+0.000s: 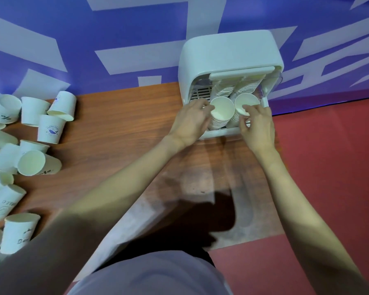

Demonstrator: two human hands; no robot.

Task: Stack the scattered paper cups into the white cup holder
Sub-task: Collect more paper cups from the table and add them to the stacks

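A: Why are 2 stacks held at once?

B: The left hand (192, 122) is curled round the left cup stack (221, 112); the right hand (257, 126) pinches the right cup stack (246, 103). Both are likely being steadied inside the white cup holder (228, 52).

A: What is left?

B: About 15 loose cups (51, 128) are seen far left of the fingers.

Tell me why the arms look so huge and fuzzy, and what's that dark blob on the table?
Head view: the wide lens stretches and blurs the forearms near the camera; the dark blob is a shadow on the table; the cup holder looks bent by the lens.
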